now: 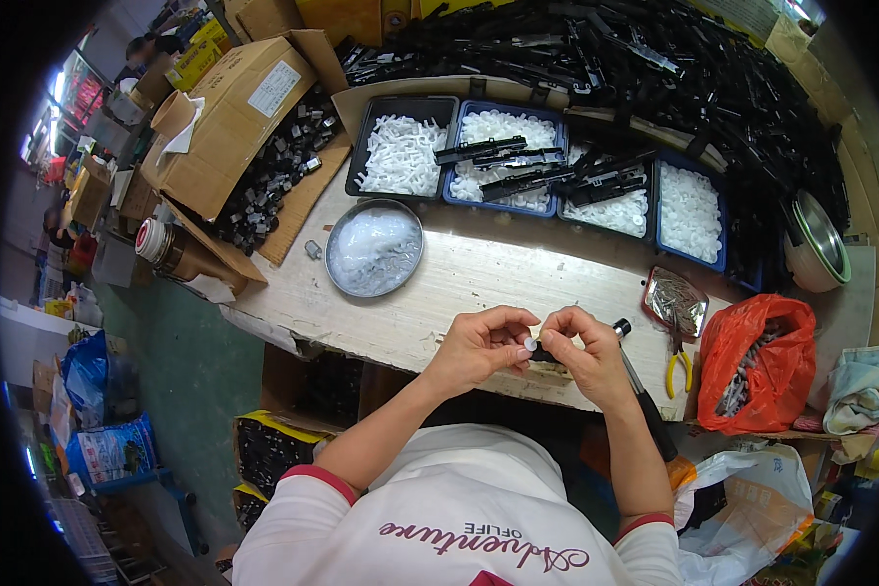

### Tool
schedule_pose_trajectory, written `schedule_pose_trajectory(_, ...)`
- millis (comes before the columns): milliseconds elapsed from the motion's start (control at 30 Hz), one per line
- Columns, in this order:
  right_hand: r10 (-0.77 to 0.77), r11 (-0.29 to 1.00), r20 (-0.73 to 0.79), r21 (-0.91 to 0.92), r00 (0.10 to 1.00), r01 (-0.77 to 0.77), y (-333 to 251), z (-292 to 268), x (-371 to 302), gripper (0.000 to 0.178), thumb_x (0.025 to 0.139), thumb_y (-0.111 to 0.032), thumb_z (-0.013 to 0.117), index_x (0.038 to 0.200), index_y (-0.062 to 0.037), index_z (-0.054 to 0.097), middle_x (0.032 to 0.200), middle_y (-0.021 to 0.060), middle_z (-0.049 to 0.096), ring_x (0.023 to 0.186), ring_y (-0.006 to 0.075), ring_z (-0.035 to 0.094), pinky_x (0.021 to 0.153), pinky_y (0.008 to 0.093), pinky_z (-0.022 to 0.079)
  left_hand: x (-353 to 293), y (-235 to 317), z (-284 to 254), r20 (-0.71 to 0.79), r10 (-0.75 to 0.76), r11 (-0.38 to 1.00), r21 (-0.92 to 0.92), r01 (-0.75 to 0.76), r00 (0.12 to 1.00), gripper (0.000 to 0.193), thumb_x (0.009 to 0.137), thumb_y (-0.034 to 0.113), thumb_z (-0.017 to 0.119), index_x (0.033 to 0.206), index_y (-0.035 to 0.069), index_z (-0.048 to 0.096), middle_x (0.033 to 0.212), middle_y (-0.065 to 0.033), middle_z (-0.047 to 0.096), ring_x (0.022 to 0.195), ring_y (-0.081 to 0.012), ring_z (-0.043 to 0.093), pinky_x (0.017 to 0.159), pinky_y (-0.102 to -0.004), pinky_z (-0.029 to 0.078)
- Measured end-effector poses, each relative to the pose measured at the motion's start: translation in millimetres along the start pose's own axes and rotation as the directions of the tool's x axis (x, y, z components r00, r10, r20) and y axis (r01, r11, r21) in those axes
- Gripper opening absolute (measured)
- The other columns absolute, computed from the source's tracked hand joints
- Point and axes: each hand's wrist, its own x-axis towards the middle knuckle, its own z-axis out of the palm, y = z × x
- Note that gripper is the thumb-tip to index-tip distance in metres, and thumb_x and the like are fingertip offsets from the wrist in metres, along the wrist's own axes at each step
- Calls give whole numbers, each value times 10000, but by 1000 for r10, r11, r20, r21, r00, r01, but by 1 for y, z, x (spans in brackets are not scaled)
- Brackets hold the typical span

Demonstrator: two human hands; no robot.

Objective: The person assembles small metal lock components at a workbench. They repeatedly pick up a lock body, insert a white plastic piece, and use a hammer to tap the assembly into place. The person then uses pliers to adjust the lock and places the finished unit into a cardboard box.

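At the table's front edge my two hands meet, fingers pinched together. My left hand (481, 348) holds a small white round plastic piece (530, 344) between thumb and fingertips. Pressed against it from the other side, my right hand (588, 354) grips a small dark part (541, 355), mostly hidden by the fingers. Beside my right wrist lies a hammer (639, 376) with a black grip. Ahead and to the left stands a round metal dish (419, 256) holding a whitish translucent mass, perhaps grease.
Plastic bins (443, 191) of small white parts line the back, black assemblies (505, 156) lying across some. Black parts (596, 59) pile behind. A carton (215, 137) spills metal pieces at left. Yellow-handled pliers (679, 373) and a red bag (801, 361) are at right.
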Motion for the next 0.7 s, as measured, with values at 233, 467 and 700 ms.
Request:
schedule_pose_trajectory(233,-197,898,28,-395,980,192,5,7,2,62,770,-104,612,785,-53,579,755,35,567,690,136,482,671,282,343,-2,-2,1,-66,4,1000,-23,-5,998,253,807,-11,578,1060,-4,562,847,-57,591,725,-97,589,638,-244,550)
schedule_pose_trajectory(467,-325,915,-126,-292,937,278,10,15,-1,83,749,-81,631,792,-54,567,776,36,552,731,183,493,696,296,301,-8,-12,-4,-124,-9,981,-193,-15,992,196,799,16,605,990,-25,597,784,-73,608,642,-111,599,573,-249,547)
schedule_pose_trajectory(700,-448,839,-115,-398,887,372,16,33,3,83,749,-61,608,796,-60,539,767,38,527,731,202,466,679,315,295,-11,-12,-1,-167,-18,981,-195,-15,986,202,791,31,625,984,-20,598,767,-64,601,616,-94,578,516,-220,509)
